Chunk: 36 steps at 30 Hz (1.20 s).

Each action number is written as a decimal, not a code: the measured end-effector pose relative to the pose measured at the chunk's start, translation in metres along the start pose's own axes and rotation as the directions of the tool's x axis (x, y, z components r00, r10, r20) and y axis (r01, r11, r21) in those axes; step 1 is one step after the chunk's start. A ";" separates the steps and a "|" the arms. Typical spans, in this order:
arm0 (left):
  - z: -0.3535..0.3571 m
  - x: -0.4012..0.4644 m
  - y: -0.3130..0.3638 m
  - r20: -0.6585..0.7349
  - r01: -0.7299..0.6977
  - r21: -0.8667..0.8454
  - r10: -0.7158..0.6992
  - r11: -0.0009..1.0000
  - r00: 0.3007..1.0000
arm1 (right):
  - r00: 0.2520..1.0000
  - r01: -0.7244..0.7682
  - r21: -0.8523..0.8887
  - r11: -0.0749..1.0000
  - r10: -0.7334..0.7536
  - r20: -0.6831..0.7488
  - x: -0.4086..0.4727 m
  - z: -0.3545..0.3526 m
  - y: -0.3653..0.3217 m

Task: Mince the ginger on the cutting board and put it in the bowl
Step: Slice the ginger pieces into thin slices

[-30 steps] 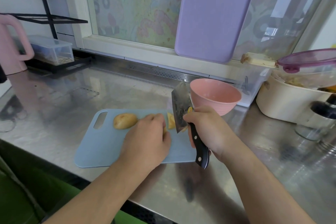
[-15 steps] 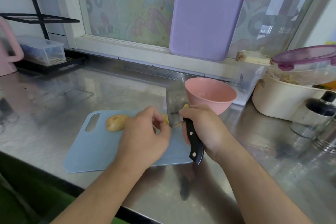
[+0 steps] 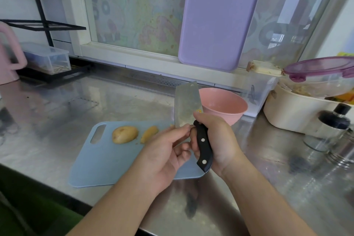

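Head view, centre frame: right hand grips the cleaver upright; left hand fingertips seem to pinch its blade base. Ginger and a slice lie on the cutting board, pink bowl beyond on the desk.

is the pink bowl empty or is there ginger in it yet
Empty as far as visible: the pink bowl shows only bare pink inside, though the cleaver hides its left edge.
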State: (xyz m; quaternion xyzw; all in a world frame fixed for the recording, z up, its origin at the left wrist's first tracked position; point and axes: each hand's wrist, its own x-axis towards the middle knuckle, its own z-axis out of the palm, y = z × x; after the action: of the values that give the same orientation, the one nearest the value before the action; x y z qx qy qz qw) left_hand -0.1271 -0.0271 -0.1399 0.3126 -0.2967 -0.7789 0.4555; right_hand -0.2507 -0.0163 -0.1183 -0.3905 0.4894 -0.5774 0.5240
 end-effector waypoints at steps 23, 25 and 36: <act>-0.038 0.016 0.029 0.215 -0.221 0.971 0.735 -0.091 0.643 | 0.976 0.190 -0.241 0.952 -0.209 -0.056 0.003 -0.004 -0.003; -0.040 0.024 0.026 0.313 -0.190 0.950 0.711 -0.250 0.630 | 0.970 0.203 -0.346 0.916 -0.236 -0.055 0.004 -0.002 -0.002; -0.050 0.031 0.010 0.357 -0.144 0.912 0.570 -0.385 0.740 | 0.995 0.078 -0.460 0.884 -0.098 -0.020 0.004 -0.005 0.002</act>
State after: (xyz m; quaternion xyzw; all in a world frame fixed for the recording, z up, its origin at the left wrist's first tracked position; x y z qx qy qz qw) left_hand -0.0962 -0.0682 -0.1707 0.5253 -0.7938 0.0033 0.3065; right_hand -0.2560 -0.0195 -0.1215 -0.5125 0.6049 -0.4769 0.3796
